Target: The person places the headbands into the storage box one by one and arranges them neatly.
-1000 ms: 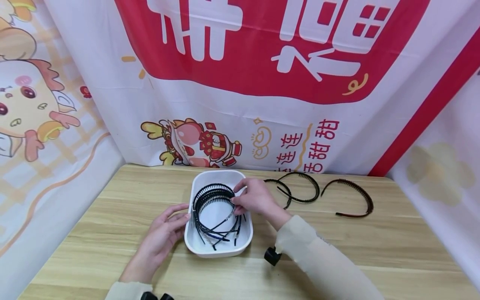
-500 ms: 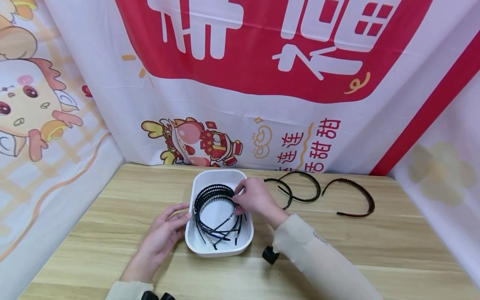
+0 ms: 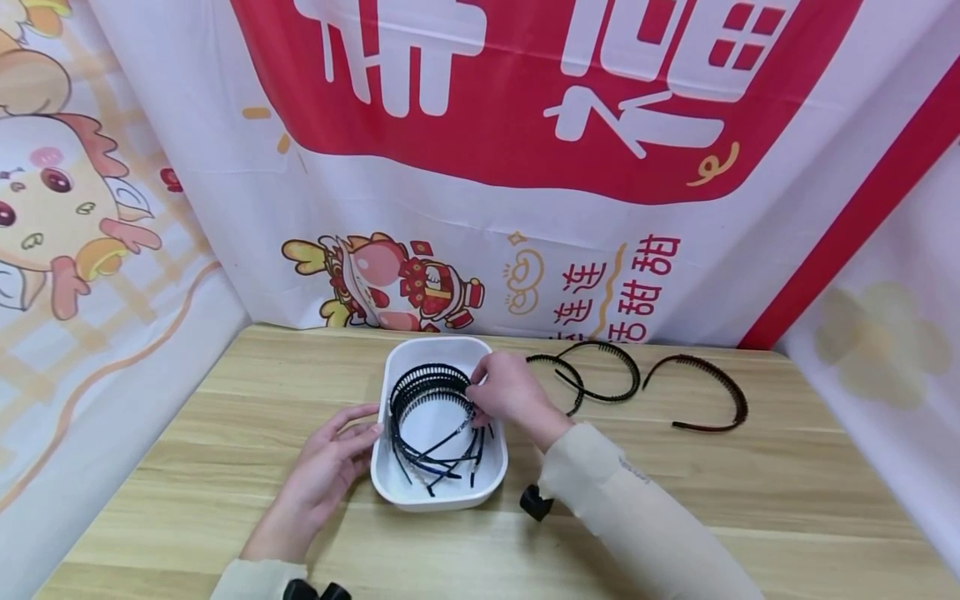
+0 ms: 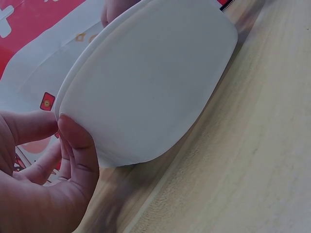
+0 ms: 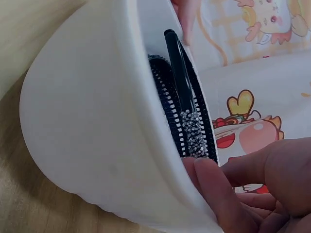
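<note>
A white plastic box (image 3: 438,504) stands on the wooden table with several black toothed headbands (image 3: 431,390) nested inside. My left hand (image 3: 333,462) is at the box's left side; in the left wrist view its thumb and a finger pinch the rim. Over the right rim reaches my right hand (image 3: 510,392), thumb and fingers pinching a headband (image 5: 194,136) with a band of sparkly stones and a smooth dark end. That headband lies among the others in the box, and the fingers cover part of it.
Right of the box lie two black headbands, one (image 3: 579,387) partly behind my right hand and another (image 3: 636,379) overlapping it. Farther right rests a dark reddish headband (image 3: 738,400). A printed cloth (image 3: 487,175) hangs along the table's back edge.
My right wrist and sleeve have shifted slightly left, while the fingers stay on the headband at the box's right rim. The left hand keeps its place on the box.
</note>
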Demonstrator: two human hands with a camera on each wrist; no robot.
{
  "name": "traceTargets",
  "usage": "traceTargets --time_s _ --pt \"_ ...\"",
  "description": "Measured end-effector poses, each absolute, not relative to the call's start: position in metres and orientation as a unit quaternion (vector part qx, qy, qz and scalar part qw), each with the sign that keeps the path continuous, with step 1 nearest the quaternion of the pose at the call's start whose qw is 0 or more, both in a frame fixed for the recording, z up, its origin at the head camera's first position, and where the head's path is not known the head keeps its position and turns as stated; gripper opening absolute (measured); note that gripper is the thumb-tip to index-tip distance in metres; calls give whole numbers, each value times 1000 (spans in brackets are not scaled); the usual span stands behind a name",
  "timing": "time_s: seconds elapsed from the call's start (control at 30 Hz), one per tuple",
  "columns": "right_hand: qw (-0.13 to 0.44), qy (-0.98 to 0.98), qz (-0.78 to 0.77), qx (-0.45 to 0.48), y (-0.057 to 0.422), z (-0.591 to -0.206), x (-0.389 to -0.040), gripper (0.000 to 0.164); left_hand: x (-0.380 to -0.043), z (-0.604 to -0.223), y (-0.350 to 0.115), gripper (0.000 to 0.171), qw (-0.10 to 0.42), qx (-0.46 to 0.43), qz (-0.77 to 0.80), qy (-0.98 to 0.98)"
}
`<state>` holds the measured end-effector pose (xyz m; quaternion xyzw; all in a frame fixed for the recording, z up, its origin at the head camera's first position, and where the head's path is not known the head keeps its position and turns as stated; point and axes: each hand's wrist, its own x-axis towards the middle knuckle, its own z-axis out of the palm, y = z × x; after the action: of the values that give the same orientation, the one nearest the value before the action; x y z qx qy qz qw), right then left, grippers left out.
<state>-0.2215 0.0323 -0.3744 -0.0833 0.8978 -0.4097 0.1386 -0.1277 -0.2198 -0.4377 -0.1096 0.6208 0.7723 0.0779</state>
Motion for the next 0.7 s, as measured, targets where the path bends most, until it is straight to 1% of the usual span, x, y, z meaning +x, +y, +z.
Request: traceTargets --time_s 0.1,0.27,0.47,0.7 --pt "126 911 -382 -89 29 -374 -222 5 -128 -437 -219 37 78 -109 773 620" --pt "116 924 -353 -90 25 -372 -222 9 -127 -437 -219 39 78 -108 772 622" --pt "103 927 -350 -85 25 -371 -222 6 -127 -437 -219 39 78 -105 772 622" --pt "114 918 -371 -80 29 -372 -226 6 -127 -437 -219 36 79 -108 774 619"
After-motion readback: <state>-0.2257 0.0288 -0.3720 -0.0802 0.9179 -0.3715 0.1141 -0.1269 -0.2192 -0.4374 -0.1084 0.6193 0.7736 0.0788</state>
